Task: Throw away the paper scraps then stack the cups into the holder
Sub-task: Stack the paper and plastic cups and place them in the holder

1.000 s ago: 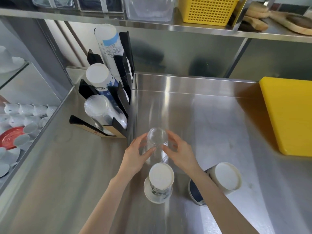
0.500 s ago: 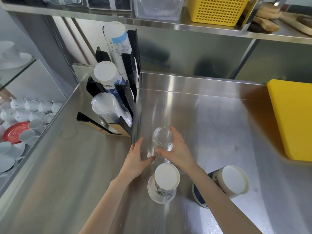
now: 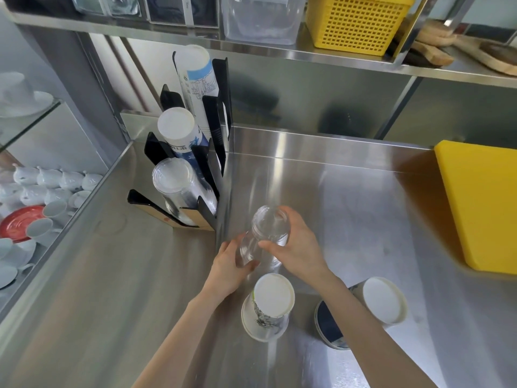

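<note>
Scraps show nowhere on the surface (image 3: 349,208), and your hands — left hand (image 3: 228,271), right hand (image 3: 296,249) — clasp the clear cups (image 3: 265,236) near the holder (image 3: 195,175) — two paper-cup stacks (image 3: 268,306) wait unstacked.

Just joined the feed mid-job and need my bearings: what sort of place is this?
Most likely a café or drinks-bar prep area: a stainless steel counter, a black cup holder loaded with takeaway cup stacks, and white teacups with saucers on a lower glass shelf.

Two paper cups (image 3: 270,306) (image 3: 375,306), one clear cup (image 3: 265,236)
</note>
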Available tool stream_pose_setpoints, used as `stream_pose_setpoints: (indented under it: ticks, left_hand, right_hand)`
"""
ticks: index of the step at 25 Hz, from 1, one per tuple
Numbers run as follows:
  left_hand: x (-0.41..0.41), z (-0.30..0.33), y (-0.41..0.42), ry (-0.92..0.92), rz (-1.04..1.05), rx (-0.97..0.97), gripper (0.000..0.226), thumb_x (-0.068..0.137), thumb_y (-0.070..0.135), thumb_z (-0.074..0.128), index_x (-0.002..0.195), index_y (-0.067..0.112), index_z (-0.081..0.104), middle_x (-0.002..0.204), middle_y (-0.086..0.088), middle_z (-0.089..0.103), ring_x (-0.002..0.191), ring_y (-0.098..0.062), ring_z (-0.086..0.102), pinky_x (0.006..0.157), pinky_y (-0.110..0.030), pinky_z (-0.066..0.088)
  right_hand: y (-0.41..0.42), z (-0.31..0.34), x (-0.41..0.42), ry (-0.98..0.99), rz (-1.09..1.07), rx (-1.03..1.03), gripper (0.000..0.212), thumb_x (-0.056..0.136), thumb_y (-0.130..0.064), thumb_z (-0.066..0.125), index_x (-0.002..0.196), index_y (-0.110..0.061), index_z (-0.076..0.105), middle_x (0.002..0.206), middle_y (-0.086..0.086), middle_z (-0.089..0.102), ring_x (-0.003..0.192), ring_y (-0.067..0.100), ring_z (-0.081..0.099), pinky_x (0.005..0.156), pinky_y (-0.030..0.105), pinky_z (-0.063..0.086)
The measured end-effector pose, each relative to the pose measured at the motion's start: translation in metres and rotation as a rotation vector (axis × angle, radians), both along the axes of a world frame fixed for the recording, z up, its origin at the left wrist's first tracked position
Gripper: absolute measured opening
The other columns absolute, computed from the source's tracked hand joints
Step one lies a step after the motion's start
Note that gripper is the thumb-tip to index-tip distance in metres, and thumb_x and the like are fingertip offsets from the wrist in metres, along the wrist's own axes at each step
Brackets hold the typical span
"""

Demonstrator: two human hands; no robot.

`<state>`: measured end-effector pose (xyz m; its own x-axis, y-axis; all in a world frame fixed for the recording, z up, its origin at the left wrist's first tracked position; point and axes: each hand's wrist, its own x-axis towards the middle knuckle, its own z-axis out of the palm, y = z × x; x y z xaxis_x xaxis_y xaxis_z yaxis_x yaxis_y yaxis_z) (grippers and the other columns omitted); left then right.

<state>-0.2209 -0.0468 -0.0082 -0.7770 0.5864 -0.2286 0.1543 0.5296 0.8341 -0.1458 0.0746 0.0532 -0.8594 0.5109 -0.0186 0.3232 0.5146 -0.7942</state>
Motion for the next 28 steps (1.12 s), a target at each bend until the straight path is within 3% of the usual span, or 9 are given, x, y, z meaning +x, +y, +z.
stream_pose_setpoints:
  ticks: [2,5,7,12,15,18,25,28]
  left_hand:
    - [0.003,0.010,0.000,0.021,0.006,0.055,0.061,0.078,0.018,0.067,0.131,0.025,0.038,0.110,0.004,0.038,0.094,-0.010,0.047,0.081,-0.012,0.029]
    - [0.009,0.032,0.000,0.037,0.012,0.138,0.058,0.078,0.016,0.067,0.129,0.025,0.040,0.111,0.004,0.040,0.088,-0.010,0.055,0.084,-0.018,0.036]
    - [0.010,0.045,-0.002,0.055,0.014,0.189,0.057,0.078,0.017,0.067,0.128,0.027,0.042,0.113,0.003,0.042,0.099,-0.015,0.056,0.088,-0.023,0.040]
    - [0.010,0.080,-0.012,0.104,0.012,0.294,0.051,0.078,0.020,0.066,0.118,0.041,0.042,0.124,-0.002,0.047,0.092,-0.017,0.063,0.085,-0.026,0.045]
    - [0.009,0.100,-0.024,0.153,0.014,0.343,0.049,0.079,0.022,0.065,0.114,0.046,0.040,0.120,0.003,0.045,0.090,-0.010,0.062,0.082,-0.018,0.049]
    - [0.002,0.115,-0.039,0.216,0.052,0.347,0.049,0.081,0.021,0.063,0.117,0.044,0.040,0.119,0.005,0.044,0.085,-0.001,0.058,0.068,-0.005,0.047]
    - [-0.027,0.137,-0.070,0.336,0.171,0.340,0.045,0.082,0.016,0.061,0.116,0.041,0.045,0.118,0.001,0.048,0.068,0.011,0.059,0.065,-0.007,0.045]
    - [-0.047,0.142,-0.084,0.360,0.197,0.299,0.038,0.085,0.016,0.055,0.110,0.045,0.048,0.118,0.001,0.051,0.066,0.012,0.059,0.064,-0.010,0.045]
  right_hand:
    - [0.000,0.011,0.003,0.030,0.006,0.022,0.062,0.071,-0.024,0.073,0.123,-0.025,0.039,0.126,-0.004,0.050,0.112,0.013,0.048,0.090,0.022,0.035]
    - [0.000,0.034,0.010,0.051,0.028,0.094,0.066,0.070,-0.028,0.073,0.125,-0.026,0.037,0.129,-0.004,0.049,0.115,0.016,0.048,0.096,0.030,0.040]
    - [0.000,0.051,0.015,0.075,0.049,0.136,0.068,0.069,-0.029,0.074,0.126,-0.026,0.037,0.130,-0.007,0.049,0.115,0.015,0.048,0.095,0.028,0.039]
    - [-0.002,0.093,0.025,0.162,0.070,0.150,0.071,0.068,-0.032,0.075,0.128,-0.028,0.037,0.131,-0.009,0.049,0.117,0.010,0.046,0.095,0.021,0.034]
    - [-0.010,0.114,0.025,0.214,0.114,0.151,0.075,0.070,-0.032,0.075,0.132,-0.029,0.033,0.135,-0.011,0.045,0.114,0.004,0.042,0.095,0.019,0.031]
    - [-0.022,0.128,0.017,0.259,0.161,0.139,0.076,0.070,-0.031,0.075,0.132,-0.031,0.032,0.136,-0.012,0.044,0.110,-0.001,0.038,0.095,0.019,0.032]
    - [-0.046,0.146,-0.021,0.307,0.277,0.149,0.074,0.069,-0.032,0.076,0.129,-0.033,0.033,0.119,-0.019,0.048,0.108,0.002,0.047,0.093,0.021,0.038]
    - [-0.056,0.148,-0.042,0.322,0.309,0.136,0.073,0.069,-0.030,0.075,0.130,-0.030,0.034,0.128,-0.012,0.050,0.114,0.007,0.048,0.100,0.028,0.040]
